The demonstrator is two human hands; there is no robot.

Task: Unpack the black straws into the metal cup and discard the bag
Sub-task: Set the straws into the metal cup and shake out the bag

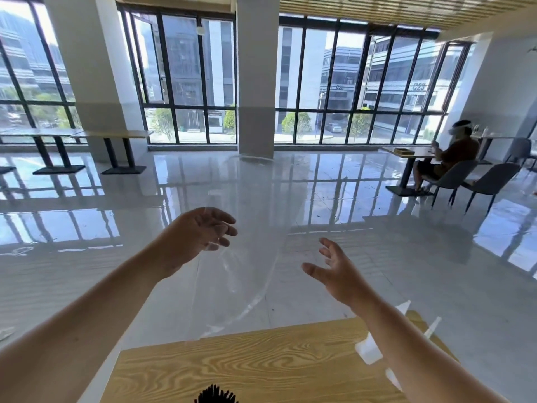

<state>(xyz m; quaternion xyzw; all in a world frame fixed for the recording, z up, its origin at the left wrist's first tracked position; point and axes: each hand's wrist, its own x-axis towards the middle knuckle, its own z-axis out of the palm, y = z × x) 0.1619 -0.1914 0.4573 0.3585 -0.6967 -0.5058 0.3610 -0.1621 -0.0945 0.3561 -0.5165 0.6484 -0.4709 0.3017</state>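
The clear plastic bag (247,257) hangs in the air above the floor, just past the far edge of the wooden table (276,359). My left hand (200,237) is raised with its fingers apart, and the bag's edge lies across the fingertips. To the right of the bag, my right hand (337,271) is spread and holds nothing. The tops of the black straws (216,395) stick up at the bottom edge of the view. The metal cup under them is out of view.
White plastic scraps (369,350) lie on the table's right side under my right forearm. A person (453,152) sits at a table with grey chairs at the far right. Long tables (110,135) stand at the left by the windows. A pillar (255,112) rises ahead on the glossy floor.
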